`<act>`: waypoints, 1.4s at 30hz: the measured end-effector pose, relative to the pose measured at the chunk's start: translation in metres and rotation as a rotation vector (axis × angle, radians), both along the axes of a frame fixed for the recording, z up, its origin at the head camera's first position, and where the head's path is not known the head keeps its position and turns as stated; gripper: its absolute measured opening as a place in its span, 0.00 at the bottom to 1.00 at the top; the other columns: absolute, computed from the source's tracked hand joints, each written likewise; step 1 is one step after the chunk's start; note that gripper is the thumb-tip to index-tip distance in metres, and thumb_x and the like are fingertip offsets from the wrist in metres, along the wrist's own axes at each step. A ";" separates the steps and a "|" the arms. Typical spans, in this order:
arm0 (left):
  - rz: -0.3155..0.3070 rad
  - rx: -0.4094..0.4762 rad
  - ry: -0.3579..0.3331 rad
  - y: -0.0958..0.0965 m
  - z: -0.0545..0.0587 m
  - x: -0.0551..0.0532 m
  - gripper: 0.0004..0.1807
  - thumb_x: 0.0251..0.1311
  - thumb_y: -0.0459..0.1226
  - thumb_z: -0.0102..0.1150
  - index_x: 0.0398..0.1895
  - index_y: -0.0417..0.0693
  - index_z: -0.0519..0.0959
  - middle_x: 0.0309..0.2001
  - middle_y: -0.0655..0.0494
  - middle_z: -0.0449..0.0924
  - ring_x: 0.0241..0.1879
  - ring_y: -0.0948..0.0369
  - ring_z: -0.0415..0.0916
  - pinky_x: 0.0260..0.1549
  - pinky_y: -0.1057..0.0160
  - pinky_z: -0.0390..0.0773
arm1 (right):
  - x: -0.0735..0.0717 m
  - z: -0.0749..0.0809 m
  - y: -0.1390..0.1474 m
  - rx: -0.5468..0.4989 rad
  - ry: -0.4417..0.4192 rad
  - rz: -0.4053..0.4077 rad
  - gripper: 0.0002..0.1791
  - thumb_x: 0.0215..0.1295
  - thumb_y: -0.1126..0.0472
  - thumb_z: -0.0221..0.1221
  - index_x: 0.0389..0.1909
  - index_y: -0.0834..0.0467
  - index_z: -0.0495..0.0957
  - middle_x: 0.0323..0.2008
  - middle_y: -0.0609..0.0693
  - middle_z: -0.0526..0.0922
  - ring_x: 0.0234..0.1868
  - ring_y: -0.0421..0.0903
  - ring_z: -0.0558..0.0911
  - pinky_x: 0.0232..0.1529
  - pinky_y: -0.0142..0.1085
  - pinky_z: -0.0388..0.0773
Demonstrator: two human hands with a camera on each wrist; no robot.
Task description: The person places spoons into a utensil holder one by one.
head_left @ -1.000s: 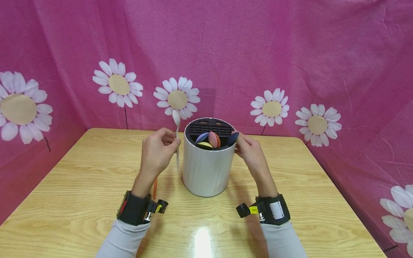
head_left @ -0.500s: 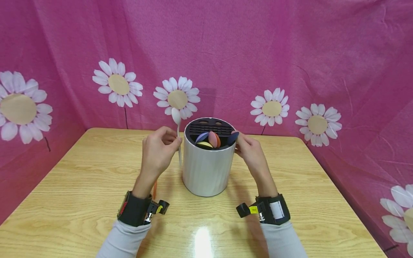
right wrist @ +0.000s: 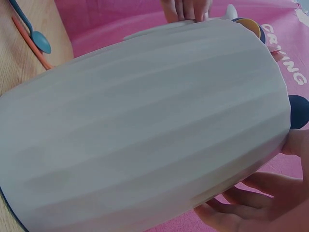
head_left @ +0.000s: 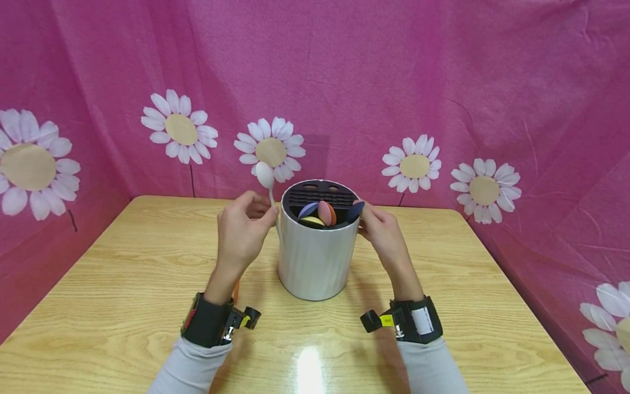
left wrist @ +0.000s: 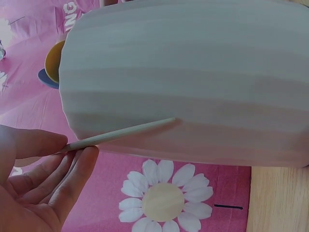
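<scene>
A white spoon (head_left: 264, 175) stands tilted, bowl up, between the thumb and fingers of my left hand (head_left: 242, 232). Its handle (left wrist: 130, 131) slants down beside the white ribbed utensil holder (head_left: 315, 262); whether the two touch, I cannot tell. My right hand (head_left: 386, 232) grips the holder's right side near the rim, thumb by the navy spoon (head_left: 355, 211). Also standing in the holder's open front compartment are a purple spoon (head_left: 308, 209), a yellow spoon (head_left: 312, 221), a pink spoon (head_left: 325, 213) and an orange utensil (head_left: 333, 215). Their handles are hidden inside.
The holder's black top has slots (head_left: 317, 198) at the back. On the wooden table (head_left: 147, 273), a blue spoon (right wrist: 41, 42) and an orange handle (right wrist: 30, 41) lie left of the holder, mostly hidden by my left arm in the head view. A pink flowered cloth (head_left: 344, 82) hangs behind.
My left hand has shifted slightly up and to the right, nearer the holder. The white spoon now leans more, its bowl up and left, its lower end against or near the holder's side. The right hand stays put.
</scene>
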State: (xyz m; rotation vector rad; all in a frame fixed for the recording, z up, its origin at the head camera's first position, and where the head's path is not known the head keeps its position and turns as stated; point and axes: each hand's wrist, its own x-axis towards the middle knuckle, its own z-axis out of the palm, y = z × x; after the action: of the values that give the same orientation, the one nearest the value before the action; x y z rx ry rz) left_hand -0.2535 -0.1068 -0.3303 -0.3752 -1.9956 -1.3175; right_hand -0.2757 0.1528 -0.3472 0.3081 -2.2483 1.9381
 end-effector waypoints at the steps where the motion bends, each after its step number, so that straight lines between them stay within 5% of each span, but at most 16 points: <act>1: -0.005 0.007 0.005 0.001 0.000 0.000 0.06 0.52 0.29 0.69 0.30 0.37 0.80 0.26 0.51 0.83 0.26 0.64 0.81 0.29 0.59 0.83 | 0.000 0.000 0.000 0.002 -0.001 -0.003 0.30 0.71 0.40 0.51 0.63 0.56 0.74 0.58 0.51 0.76 0.54 0.45 0.77 0.56 0.44 0.73; 18: -0.037 0.068 0.030 0.003 0.004 0.005 0.05 0.54 0.28 0.67 0.33 0.36 0.80 0.28 0.51 0.83 0.28 0.65 0.81 0.28 0.70 0.82 | 0.000 -0.001 0.000 -0.008 0.007 0.001 0.30 0.72 0.40 0.52 0.63 0.57 0.74 0.58 0.51 0.77 0.54 0.46 0.77 0.56 0.45 0.73; 35: -0.040 0.118 0.095 0.001 0.013 0.013 0.07 0.56 0.25 0.66 0.37 0.30 0.79 0.33 0.44 0.83 0.32 0.57 0.82 0.31 0.71 0.81 | 0.000 -0.001 0.000 -0.011 0.005 -0.001 0.29 0.72 0.41 0.52 0.62 0.57 0.74 0.58 0.52 0.77 0.54 0.47 0.77 0.57 0.46 0.73; 42: -0.069 0.171 0.151 -0.004 0.014 0.012 0.09 0.58 0.29 0.66 0.39 0.32 0.80 0.34 0.50 0.82 0.32 0.62 0.81 0.33 0.69 0.82 | 0.000 -0.001 -0.001 -0.006 0.015 0.002 0.28 0.72 0.41 0.52 0.63 0.57 0.74 0.57 0.51 0.77 0.54 0.46 0.77 0.56 0.46 0.73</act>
State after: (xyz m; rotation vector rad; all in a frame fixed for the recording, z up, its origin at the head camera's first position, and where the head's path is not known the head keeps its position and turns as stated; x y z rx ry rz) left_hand -0.2411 -0.1113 -0.3164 -0.4513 -1.7450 -1.4466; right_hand -0.2758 0.1522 -0.3482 0.3231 -2.2329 1.9369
